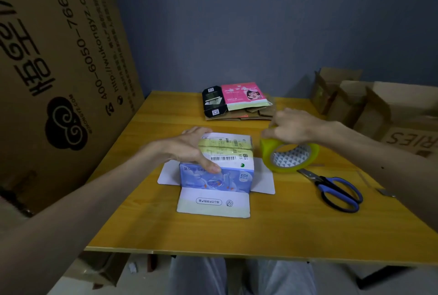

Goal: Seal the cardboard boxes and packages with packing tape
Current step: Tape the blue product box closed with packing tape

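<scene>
A small blue and white box (225, 176) stands in the middle of the yellow table (260, 230), its lower flaps spread flat on the tabletop. A strip of yellowish tape crosses its top, over a barcode label. My left hand (189, 147) lies over the box's top left, thumb pressed on the front edge. Just right of the box, my right hand (291, 126) grips the top of a roll of yellow packing tape (290, 156), which stands tilted on the table.
Blue-handled scissors (336, 190) lie right of the roll. Flattened cartons, one pink (244, 94) and one black (213, 102), are stacked at the table's far edge. A huge printed carton (61, 69) leans at the left. Open brown boxes (369, 105) stand at the right.
</scene>
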